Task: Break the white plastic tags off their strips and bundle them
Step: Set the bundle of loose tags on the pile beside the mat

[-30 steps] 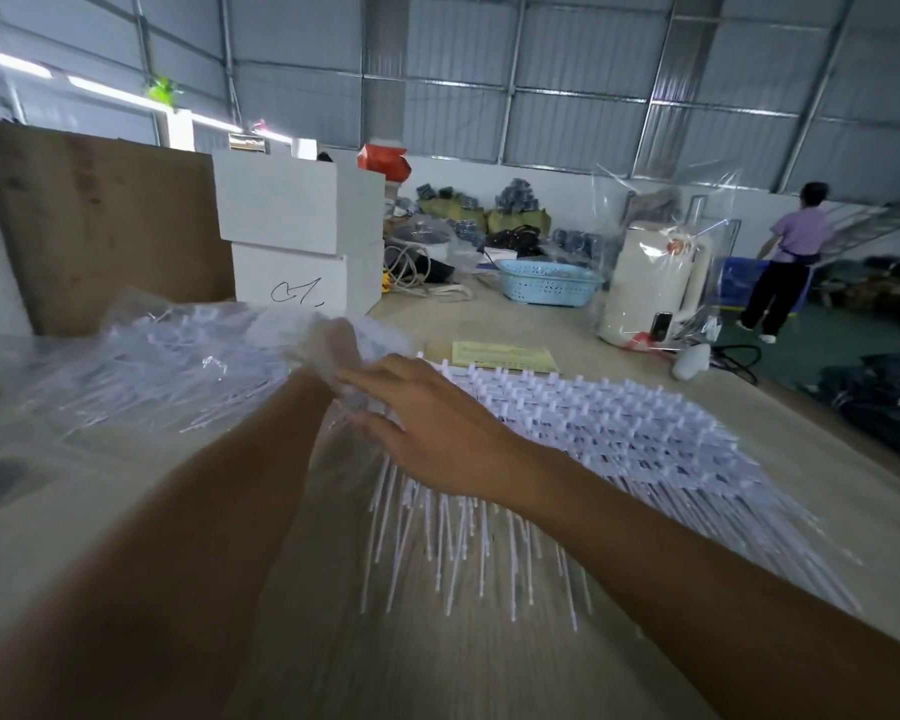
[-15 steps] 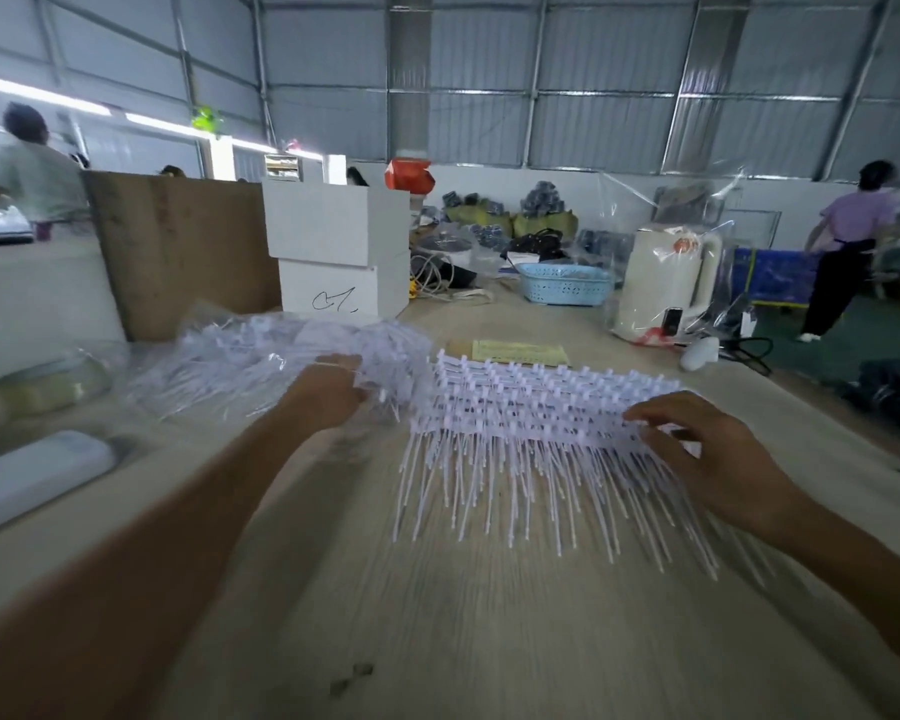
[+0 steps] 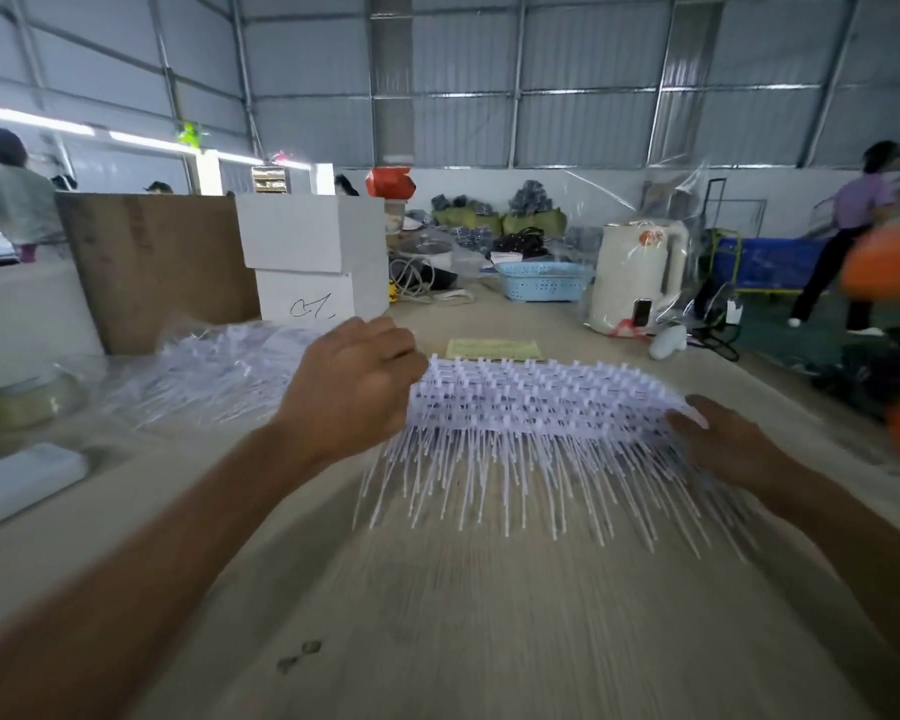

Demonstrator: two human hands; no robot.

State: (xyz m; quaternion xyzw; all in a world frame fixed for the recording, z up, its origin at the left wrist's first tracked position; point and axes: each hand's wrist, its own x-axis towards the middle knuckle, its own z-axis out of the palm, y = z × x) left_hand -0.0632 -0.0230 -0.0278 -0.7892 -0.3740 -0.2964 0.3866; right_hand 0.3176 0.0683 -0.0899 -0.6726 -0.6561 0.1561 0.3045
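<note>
A stack of white plastic tag strips point(image 3: 541, 407) lies on the wooden table point(image 3: 489, 615), heads in rows at the far side, thin tails fanning toward me. My left hand point(image 3: 349, 387) grips the stack's left end, fingers curled over the heads. At the right end, my right hand point(image 3: 723, 439) holds the stack with the thumb on top. To the left, a clear plastic bag of more white tags point(image 3: 214, 371) rests on the table.
Brown cardboard box point(image 3: 157, 262) and stacked white boxes point(image 3: 313, 262) stand behind the bag. A yellow paper point(image 3: 492, 349), blue basket point(image 3: 541, 280) and wrapped white kettle point(image 3: 635, 275) sit farther back. People stand at far left and far right.
My left hand has left the bag of tags and moved right onto the stack's left end. My right hand has slid to the stack's right end.
</note>
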